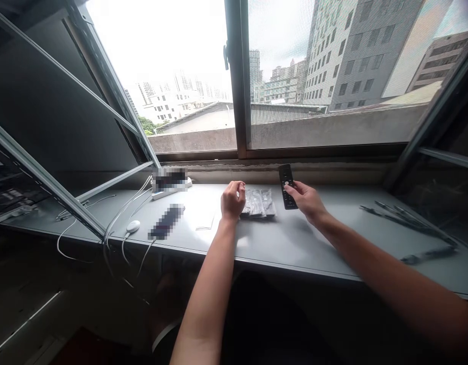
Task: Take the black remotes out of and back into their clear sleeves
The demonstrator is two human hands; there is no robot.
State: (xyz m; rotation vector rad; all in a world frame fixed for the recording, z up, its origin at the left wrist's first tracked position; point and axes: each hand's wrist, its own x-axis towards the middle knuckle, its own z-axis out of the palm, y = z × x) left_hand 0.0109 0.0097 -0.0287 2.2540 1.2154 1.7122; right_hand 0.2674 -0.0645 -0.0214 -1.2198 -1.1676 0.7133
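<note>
My right hand (307, 201) is closed around the lower right side of a black remote control (286, 177). The remote is held upright over the desk, its buttons facing me, and my thumb lies on it near a pale round button. My left hand (233, 199) is curled into a loose fist at the desk, with no object showing in it. Just right of that hand lies a row of clear plastic packets (259, 204), partly hidden behind it; their contents are too blurred to make out.
The grey desk (295, 243) runs below a window. On its left are a blurred phone-like object (166, 222) with a cable, a white round device (133, 226), a power strip (173, 188) and white paper (204, 221). Dark cables (408, 220) lie at right. Metal frames (59, 182) stand at the sides.
</note>
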